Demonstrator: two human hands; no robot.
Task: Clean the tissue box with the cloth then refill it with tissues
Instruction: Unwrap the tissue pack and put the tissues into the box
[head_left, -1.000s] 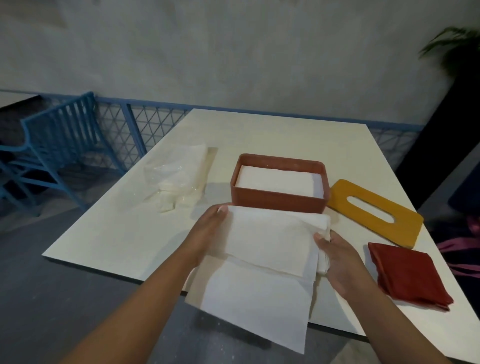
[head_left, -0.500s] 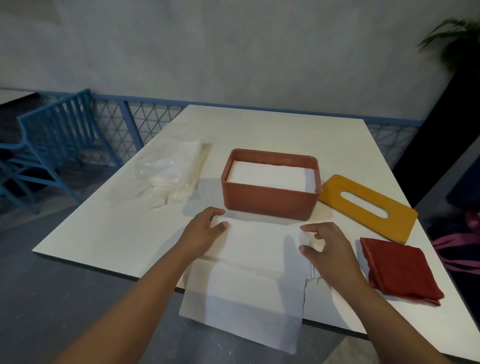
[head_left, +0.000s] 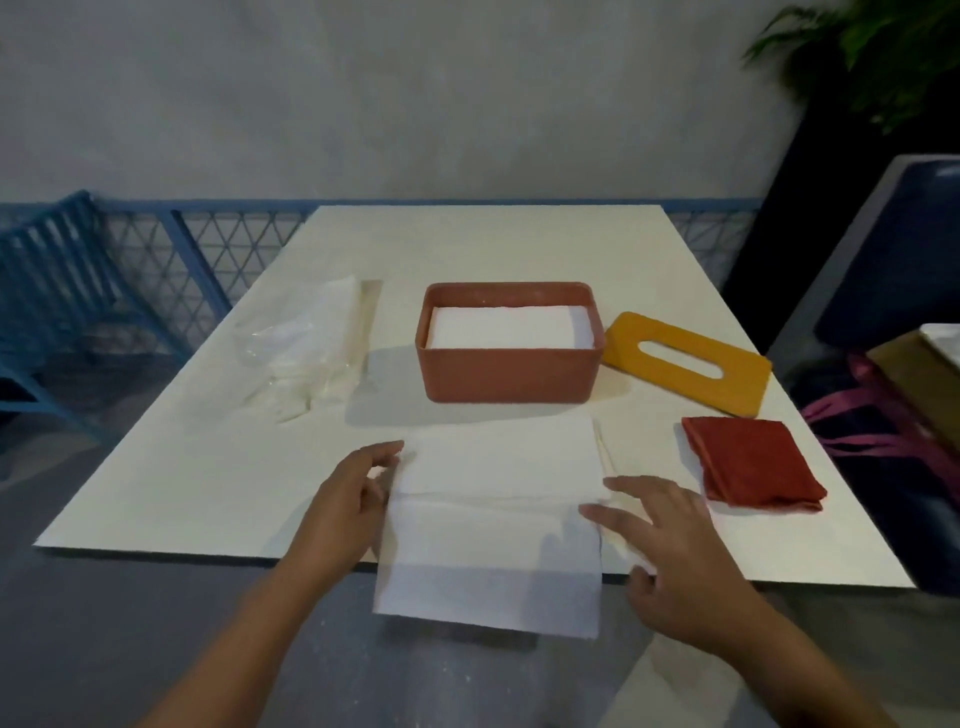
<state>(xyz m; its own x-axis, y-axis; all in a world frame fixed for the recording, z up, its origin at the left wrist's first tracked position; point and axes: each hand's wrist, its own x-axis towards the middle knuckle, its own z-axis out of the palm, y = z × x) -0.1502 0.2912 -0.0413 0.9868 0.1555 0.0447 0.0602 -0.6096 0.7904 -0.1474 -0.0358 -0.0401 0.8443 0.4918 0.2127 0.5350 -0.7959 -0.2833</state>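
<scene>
Both hands, left (head_left: 347, 499) and right (head_left: 670, 540), rest spread-fingered on the tissue sheet's (head_left: 493, 525) side edges.

I have a single view, the head camera, so nothing is shared with a second one. It sits above the near edge of the table (head_left: 218, 467) and faces forward and down across it toward the wall (head_left: 415, 93) filling the top of the frame. It is near enough that both forearms enter from the bottom edge, with the left hand (head_left: 348, 499) and right hand (head_left: 670, 551) in the lower centre. The wide lens takes in the whole tabletop and bends lines near the frame's edges.
</scene>
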